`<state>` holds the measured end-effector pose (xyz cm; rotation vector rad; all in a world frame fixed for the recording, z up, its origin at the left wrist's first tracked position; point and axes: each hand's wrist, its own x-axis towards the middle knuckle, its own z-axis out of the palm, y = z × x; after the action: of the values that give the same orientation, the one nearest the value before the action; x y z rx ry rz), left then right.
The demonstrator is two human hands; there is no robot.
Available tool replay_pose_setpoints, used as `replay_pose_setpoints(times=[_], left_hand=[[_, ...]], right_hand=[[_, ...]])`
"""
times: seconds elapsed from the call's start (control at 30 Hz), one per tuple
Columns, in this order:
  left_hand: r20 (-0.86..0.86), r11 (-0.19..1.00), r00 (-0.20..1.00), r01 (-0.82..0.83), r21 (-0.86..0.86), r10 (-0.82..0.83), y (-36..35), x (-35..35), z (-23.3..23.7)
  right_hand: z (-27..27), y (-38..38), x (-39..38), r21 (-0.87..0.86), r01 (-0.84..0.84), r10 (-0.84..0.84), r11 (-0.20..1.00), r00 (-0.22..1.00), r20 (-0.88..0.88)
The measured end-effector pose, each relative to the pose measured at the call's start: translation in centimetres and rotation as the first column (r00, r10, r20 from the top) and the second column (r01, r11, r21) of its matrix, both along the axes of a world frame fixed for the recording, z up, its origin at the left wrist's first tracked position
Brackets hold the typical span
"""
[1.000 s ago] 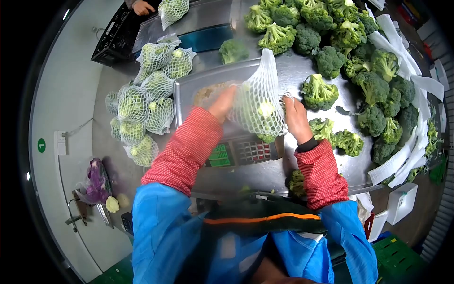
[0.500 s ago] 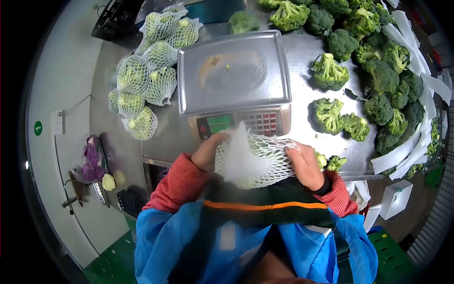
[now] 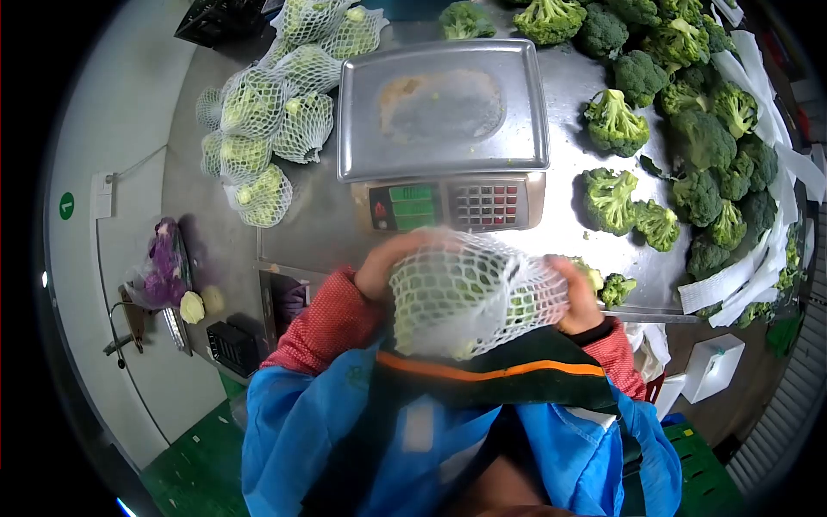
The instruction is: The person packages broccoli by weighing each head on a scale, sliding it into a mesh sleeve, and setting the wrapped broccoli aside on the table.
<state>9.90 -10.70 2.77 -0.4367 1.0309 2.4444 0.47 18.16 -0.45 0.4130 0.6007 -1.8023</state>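
Close to my body, both hands hold a white foam net sleeve [image 3: 482, 302], with pale green broccoli showing blurrily through its mesh. My left hand [image 3: 389, 265] is closed on its left side, the fingers partly behind the net. At the right end my right hand [image 3: 579, 297] grips the mesh, thumb nearest the camera. Just beyond the sleeve stands a weighing scale [image 3: 444, 56] with a bare metal pan, a lit green display and a keypad. Small broccoli pieces [image 3: 618, 290] lie beside my right hand.
Several netted broccoli heads [image 3: 252, 102] are piled left of the scale. Loose broccoli [image 3: 702, 138] heaps up at the right, bordered by white foam strips [image 3: 748, 276]. A purple vegetable in clear plastic [image 3: 165, 267] lies at the left. A black crate [image 3: 215, 21] stands far left.
The sleeve has spread wider over the broccoli, and its loose white end no longer sticks up. My right hand has shifted slightly right. The view has tilted, showing the scale higher up.
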Motion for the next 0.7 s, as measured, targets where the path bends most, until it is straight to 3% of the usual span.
replay_pose_setpoints(times=[0.07, 0.13, 0.2, 0.27, 0.3, 0.33, 0.37, 0.4, 0.43, 0.47, 0.5, 0.53, 0.57, 0.63, 0.7], left_hand=[[0.13, 0.972, 0.987, -0.118, 0.204, 0.093, 0.4, 0.8, -0.6], [0.194, 0.909, 0.968, -0.221, 0.355, 0.159, 0.8, 2.2, -3.8], [0.072, 0.797, 0.942, -0.318, 0.514, 0.329, 1.6, 2.5, -5.8], [0.208, 0.715, 0.829, -0.555, 0.425, 0.519, 3.4, 0.0, -2.8], [0.015, 0.818, 0.828, -0.557, 0.147, 0.561, 3.2, -1.3, -2.9], [-0.252, 0.861, 0.856, -0.492, -0.127, 0.452, 2.3, -2.6, -3.9], [-0.457, 0.767, 0.836, -0.5, -0.401, 0.305, 1.4, -3.8, -4.8], [-0.413, 0.805, 0.806, -0.545, -0.235, 0.425, 1.0, -5.9, -5.2], [-0.351, 0.805, 0.768, -0.59, -0.062, 0.536, 0.7, -7.9, -5.7], [-0.28, 0.781, 0.729, -0.583, 0.224, 0.625, 0.4, -9.8, -4.6], [-0.062, 0.699, 0.758, -0.563, 0.441, 0.649, -0.4, -12.0, -4.6], [-0.068, 0.687, 0.738, -0.585, 0.43, 0.671, -1.1, -13.5, -5.5], [-0.22, 0.758, 0.726, -0.615, 0.217, 0.651, -1.4, -14.5, -6.4], [-0.286, 0.745, 0.704, -0.664, 0.057, 0.65, -1.7, -15.8, -8.0], [-0.118, 0.683, 0.674, -0.709, 0.174, 0.729, -1.8, -16.9, -8.2]], right_hand=[[-3.3, -0.5, 2.2, 0.063, -0.093, 0.086, 0.994, 0.989, 0.119], [-3.3, -1.0, 1.7, 0.095, -0.185, 0.182, 0.978, 0.982, 0.044], [-1.8, -2.4, 1.6, 0.166, -0.218, 0.234, 0.962, 0.968, -0.085], [-0.1, -4.4, 1.0, 0.217, -0.129, 0.15, 0.967, 0.985, -0.082], [-3.0, -4.2, 1.0, -0.015, -0.021, 0.022, 1.0, 0.999, 0.049], [-0.7, -5.4, -0.5, 0.019, -0.009, 0.007, 1.0, 0.994, 0.11], [-1.4, -5.8, -1.8, -0.102, 0.038, -0.021, 0.994, 0.987, 0.159], [-2.0, -6.3, -3.3, -0.218, 0.091, -0.045, 0.972, 0.977, 0.209], [-0.5, -7.8, -4.7, -0.06, 0.094, -0.088, 0.994, 0.991, 0.103], [1.0, -9.3, -6.3, 0.099, 0.118, -0.118, 0.988, 0.993, -0.011], [-0.6, -9.9, -8.1, 0.023, 0.132, -0.132, 0.991, 0.991, 0.032], [2.5, -11.9, -8.9, 0.212, 0.204, -0.2, 0.956, 0.979, -0.038], [1.8, -12.2, -9.9, 0.196, 0.17, -0.148, 0.966, 0.981, -0.123], [-0.5, -12.0, -11.3, 0.253, 0.105, -0.023, 0.962, 0.951, -0.308], [-1.9, -11.7, -12.3, 0.432, -0.037, 0.246, 0.901, 0.865, -0.438]])
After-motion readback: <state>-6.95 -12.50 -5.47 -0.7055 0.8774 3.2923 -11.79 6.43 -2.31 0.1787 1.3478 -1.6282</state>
